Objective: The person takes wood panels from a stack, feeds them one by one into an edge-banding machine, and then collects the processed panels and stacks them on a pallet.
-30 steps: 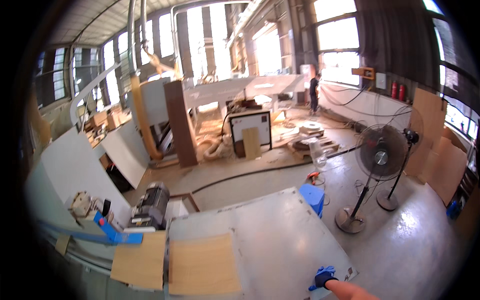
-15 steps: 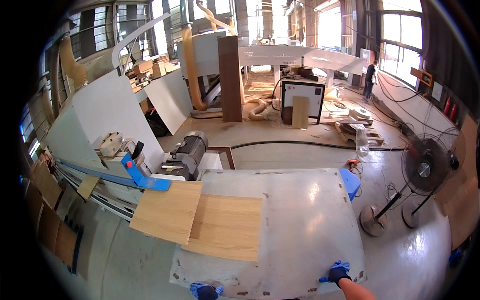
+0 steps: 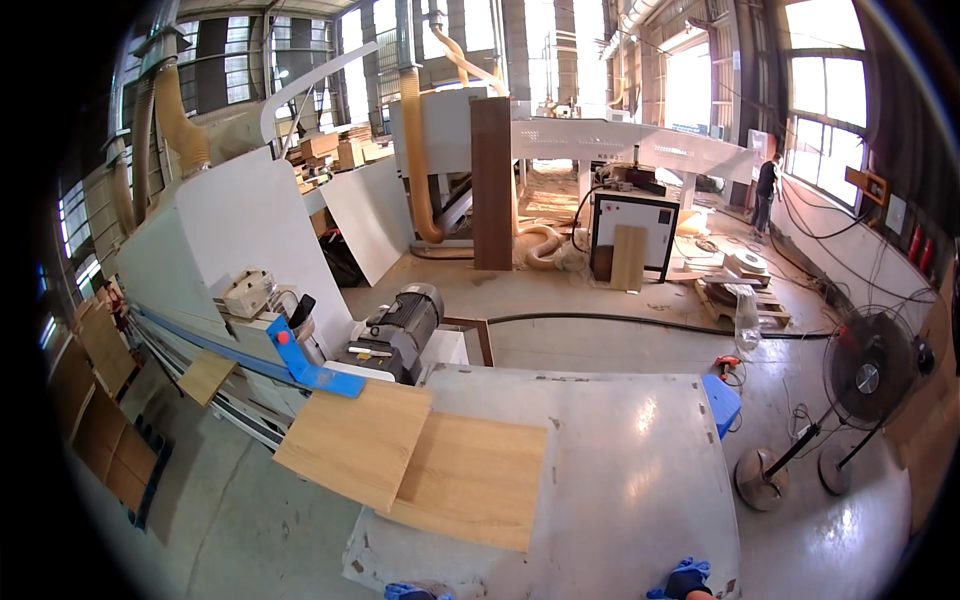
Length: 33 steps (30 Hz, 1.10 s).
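A pair of blue-gloved hands meets the near edge of a grey metal tabletop [image 3: 635, 470] inside a woodworking shop, the left hand [image 3: 412, 591] toward the middle and the right hand [image 3: 684, 578] by the near right corner. Two panels lie beyond the left hand: an upper wood-grain panel [image 3: 355, 435], set askew near a blue bracket [image 3: 335, 382], overlaps a lower wood-grain panel [image 3: 475, 480] flat on the left part of the tabletop. Good work here, by the look of it, calls for even pressure from both palms, the hands kept wide apart, and an eye on the upper panel — its left part reaches past the tabletop, and a knock could skew it further. Fingers would best stay out of the overlap, where a sliding panel might pinch. As for the grip, neither hand is on a panel; both appear to touch only the tabletop's edge. The frame cuts off much of the left hand, and the right shows small — whether either grip is spread or closed around that edge, one cannot tell.
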### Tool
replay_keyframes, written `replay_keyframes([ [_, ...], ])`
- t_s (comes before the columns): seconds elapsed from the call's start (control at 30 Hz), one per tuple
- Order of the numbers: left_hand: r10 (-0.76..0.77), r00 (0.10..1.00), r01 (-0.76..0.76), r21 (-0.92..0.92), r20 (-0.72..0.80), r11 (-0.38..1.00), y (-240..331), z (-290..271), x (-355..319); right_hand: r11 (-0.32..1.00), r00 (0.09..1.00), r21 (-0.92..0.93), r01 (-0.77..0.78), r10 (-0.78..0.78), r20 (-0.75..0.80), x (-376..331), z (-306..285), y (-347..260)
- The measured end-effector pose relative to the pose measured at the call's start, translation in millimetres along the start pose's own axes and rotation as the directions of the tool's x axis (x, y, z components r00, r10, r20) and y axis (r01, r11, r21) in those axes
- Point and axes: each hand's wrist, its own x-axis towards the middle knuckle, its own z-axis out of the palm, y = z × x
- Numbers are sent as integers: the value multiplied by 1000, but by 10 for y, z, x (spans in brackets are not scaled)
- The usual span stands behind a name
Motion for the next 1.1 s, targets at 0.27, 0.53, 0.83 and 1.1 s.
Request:
replay_keyframes([
  [0.27,-18,1000,18,-1,-18,1000,-58,119,-69,960,967,167,227,-202,-153,-324,-186,-13],
  [0.53,-26,994,27,-6,109,1000,-15,40,29,946,952,129,297,-283,-116,-132,-69,49],
  [0.83,-389,870,419,-39,303,907,500,-916,319,956,955,25,292,-291,-55,449,407,201],
  [1.1,-621,642,609,193,450,769,381,-815,237,954,952,4,299,-298,-63,-358,-296,3],
])
